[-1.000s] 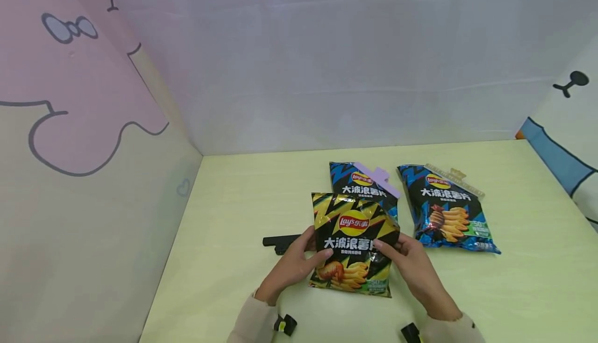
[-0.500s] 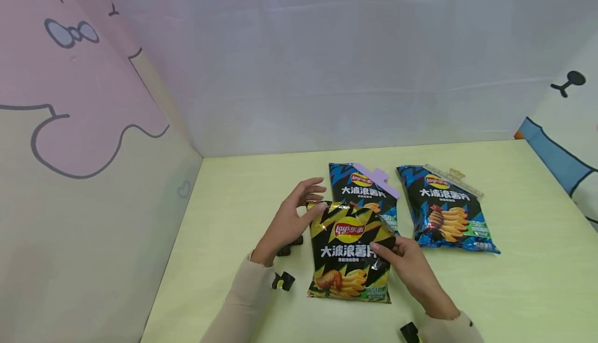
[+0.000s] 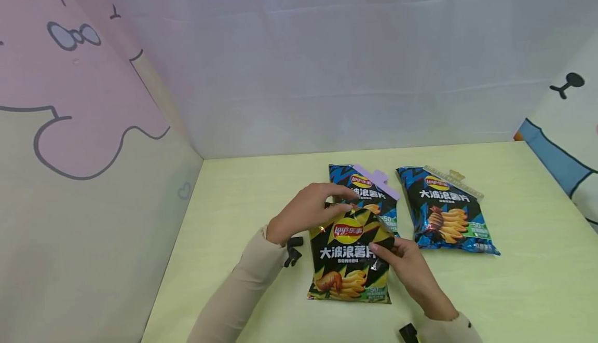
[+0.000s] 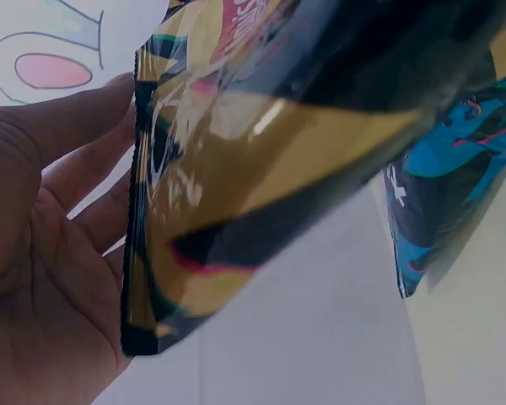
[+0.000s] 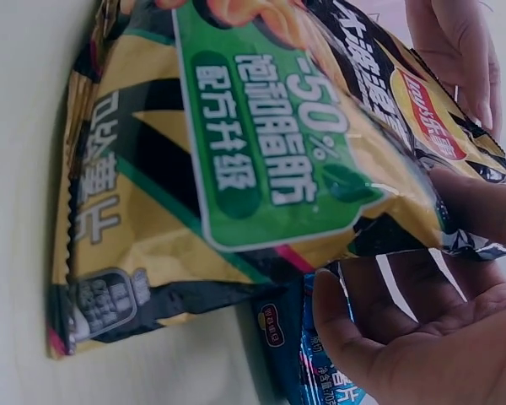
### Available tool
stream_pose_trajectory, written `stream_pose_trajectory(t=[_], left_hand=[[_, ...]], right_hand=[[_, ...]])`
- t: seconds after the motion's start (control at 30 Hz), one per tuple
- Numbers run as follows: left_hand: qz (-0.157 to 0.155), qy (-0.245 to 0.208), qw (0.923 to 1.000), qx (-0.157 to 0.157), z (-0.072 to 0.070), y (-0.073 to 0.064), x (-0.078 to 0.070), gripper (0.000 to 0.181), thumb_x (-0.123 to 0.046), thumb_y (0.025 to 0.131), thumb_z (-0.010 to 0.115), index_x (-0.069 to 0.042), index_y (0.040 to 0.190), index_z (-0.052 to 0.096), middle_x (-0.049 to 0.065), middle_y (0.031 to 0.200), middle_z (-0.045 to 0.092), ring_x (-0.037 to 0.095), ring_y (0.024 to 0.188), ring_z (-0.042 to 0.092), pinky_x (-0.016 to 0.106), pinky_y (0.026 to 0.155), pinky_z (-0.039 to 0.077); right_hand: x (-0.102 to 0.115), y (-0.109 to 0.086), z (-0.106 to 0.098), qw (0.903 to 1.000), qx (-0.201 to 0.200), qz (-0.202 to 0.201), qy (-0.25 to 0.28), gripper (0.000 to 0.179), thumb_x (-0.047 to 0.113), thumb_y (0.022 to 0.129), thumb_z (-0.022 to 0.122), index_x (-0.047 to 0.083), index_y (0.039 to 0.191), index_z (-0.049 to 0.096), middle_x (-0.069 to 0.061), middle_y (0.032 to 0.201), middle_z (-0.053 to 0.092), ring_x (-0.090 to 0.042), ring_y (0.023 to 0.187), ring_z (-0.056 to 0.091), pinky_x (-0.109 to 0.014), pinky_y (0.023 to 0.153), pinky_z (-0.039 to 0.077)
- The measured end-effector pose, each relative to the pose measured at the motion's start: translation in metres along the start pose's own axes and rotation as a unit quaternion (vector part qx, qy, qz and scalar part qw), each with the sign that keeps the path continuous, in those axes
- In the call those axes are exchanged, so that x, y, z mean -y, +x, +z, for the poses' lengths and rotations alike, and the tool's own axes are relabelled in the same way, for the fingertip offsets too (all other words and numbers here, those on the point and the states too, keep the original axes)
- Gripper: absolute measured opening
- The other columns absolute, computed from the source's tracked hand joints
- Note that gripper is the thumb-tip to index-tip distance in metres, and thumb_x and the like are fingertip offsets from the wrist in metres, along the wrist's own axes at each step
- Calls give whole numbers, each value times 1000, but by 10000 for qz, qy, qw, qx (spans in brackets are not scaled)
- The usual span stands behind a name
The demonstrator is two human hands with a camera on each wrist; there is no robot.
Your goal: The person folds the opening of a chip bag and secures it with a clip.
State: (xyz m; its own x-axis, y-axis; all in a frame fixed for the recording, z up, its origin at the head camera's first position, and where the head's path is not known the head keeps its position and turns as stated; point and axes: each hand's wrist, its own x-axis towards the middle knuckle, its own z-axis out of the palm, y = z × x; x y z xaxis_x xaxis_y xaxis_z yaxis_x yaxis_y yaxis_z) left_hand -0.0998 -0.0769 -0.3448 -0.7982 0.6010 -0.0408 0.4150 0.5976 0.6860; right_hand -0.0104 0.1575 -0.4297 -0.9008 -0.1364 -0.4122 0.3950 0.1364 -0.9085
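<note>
A black-and-yellow bag of chips (image 3: 343, 270) is held over the near middle of the table, front face up. My right hand (image 3: 416, 275) grips its right edge, thumb on the front and fingers behind, as the right wrist view also shows. My left hand (image 3: 308, 210) is at the bag's top edge; the thumb lies at the seam and the fingers curve over to the back. In the left wrist view the sealed top edge (image 4: 139, 219) runs between the thumb and the other fingers. A black clip-like object (image 3: 295, 241) lies on the table, partly hidden by the left wrist.
Behind it lies a blue-and-black chip bag (image 3: 341, 177) with a purple bag clip (image 3: 376, 179) across its top corner. To the right is another blue-and-black chip bag (image 3: 455, 223) with a beige bag clip (image 3: 453, 181). The pale yellow table (image 3: 247, 187) meets walls at the back and left.
My left hand has left the bag's left side, risen to the top left corner, then moved right along the top edge. The right hand keeps its grip; the bag has shifted slightly toward me.
</note>
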Motion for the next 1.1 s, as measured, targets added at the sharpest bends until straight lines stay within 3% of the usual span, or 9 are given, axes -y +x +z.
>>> stream_pose_trajectory(t=[0.13, 0.33, 0.5, 0.83, 1.1], left_hand=[[-8, 108, 9998, 179, 5, 4, -4, 28, -31, 101, 61, -22, 125, 72, -4, 123, 74, 7, 98, 68, 20, 81, 54], [-2, 128, 9999, 80, 8, 6, -6, 23, -27, 101, 61, -23, 120, 74, -4, 123, 74, 7, 100, 68, 21, 83, 55], [115, 128, 9998, 67, 7, 6, -4, 22, -25, 102, 61, -22, 118, 75, -4, 118, 75, 6, 88, 64, 20, 75, 50], [64, 57, 10000, -42, 7, 4, 1, 22, -24, 102, 61, -22, 117, 75, -5, 117, 75, 5, 74, 57, 20, 70, 46], [-93, -107, 9999, -61, 7, 3, 5, 21, -22, 102, 60, -26, 114, 77, -6, 112, 76, 6, 58, 49, 21, 61, 43]], right_hand=[[0, 0, -1, 10000, 24, -47, -7, 38, 22, 99, 65, -10, 121, 67, 0, 99, 77, -8, 89, 72, -23, 83, 57], [1, 0, -2, 9996, -184, -34, -188, 39, 25, 101, 62, -7, 123, 67, -3, 106, 77, -4, 92, 69, -19, 85, 54], [4, -2, -5, 9985, -396, -78, -359, 42, 30, 102, 61, -2, 128, 66, -5, 115, 75, 0, 97, 67, -16, 88, 52], [4, -3, -14, 9963, -605, -350, -490, 35, 29, 103, 59, 1, 122, 69, 5, 119, 70, 7, 104, 62, -16, 91, 52], [1, -3, -16, 9954, -752, -463, -357, 35, 24, 101, 61, -2, 123, 68, 25, 99, 71, 7, 98, 65, -16, 88, 53]])
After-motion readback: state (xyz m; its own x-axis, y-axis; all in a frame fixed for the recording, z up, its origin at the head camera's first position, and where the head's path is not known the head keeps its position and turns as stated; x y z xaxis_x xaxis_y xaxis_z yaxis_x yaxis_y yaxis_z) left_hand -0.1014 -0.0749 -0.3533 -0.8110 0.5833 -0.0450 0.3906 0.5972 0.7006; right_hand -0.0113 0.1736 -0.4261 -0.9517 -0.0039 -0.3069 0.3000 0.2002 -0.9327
